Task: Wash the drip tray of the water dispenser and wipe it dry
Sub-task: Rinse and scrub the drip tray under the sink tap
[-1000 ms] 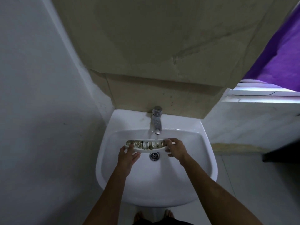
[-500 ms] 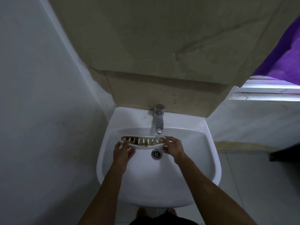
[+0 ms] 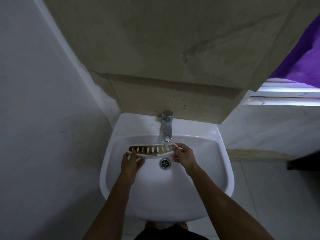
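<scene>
The drip tray (image 3: 152,151) is a long, curved white piece with a slotted, brown-stained top. It is held level inside the white sink (image 3: 223,172), just above the drain (image 3: 165,163). My left hand (image 3: 132,161) grips its left end and my right hand (image 3: 184,155) grips its right end. Water runs from the chrome tap (image 3: 166,125) onto the tray's right part, close to my right fingers.
A grey wall stands close on the left and a beige tiled wall rises behind the sink. A white ledge (image 3: 270,129) lies to the right, with a purple cloth (image 3: 304,66) above it. My feet show on the floor below the basin.
Both hands have shifted the tray to the left under the tap. The water now lands on the tray's right end instead of its middle.
</scene>
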A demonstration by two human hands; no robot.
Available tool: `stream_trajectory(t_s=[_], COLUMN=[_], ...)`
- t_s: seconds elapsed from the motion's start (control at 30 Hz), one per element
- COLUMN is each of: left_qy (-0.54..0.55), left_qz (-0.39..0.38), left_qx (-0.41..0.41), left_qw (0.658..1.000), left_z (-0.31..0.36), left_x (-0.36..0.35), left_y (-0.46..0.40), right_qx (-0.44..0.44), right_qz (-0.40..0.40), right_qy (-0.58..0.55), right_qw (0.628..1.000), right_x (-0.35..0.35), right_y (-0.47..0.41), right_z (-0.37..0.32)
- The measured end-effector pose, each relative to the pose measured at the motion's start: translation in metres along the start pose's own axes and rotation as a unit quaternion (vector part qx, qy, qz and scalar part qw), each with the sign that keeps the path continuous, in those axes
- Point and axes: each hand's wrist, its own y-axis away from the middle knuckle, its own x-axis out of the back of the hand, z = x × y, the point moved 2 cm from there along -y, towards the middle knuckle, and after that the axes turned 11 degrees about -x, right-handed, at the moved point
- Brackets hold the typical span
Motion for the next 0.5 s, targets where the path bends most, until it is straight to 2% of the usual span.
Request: stream_trajectory(t_s=[0.13, 0.27, 0.37, 0.5], left_qy=[0.001, 0.010, 0.010, 0.002], left_qz=[-0.003, -0.010, -0.006, -0.002], left_qx=[0.012, 0.020, 0.021, 0.027], left_qw=[1.000, 1.000, 1.000, 1.000], left_z=[-0.006, -0.009, -0.012, -0.018], left_x=[-0.008, -0.010, -0.010, -0.007], left_y=[0.004, 0.007, 0.007, 0.007], right_qx=[0.066, 0.099, 0.111, 0.089], right_qz=[0.030, 0.057, 0.047, -0.035], right_qy=[0.163, 0.219, 0.233, 0.170], right_qw=[0.984, 0.969, 0.965, 0.981], right_x=[-0.006, -0.007, -0.005, -0.005], right_y=[0.000, 0.002, 0.006, 0.011], right_z=[-0.005, -0.007, -0.006, -0.011])
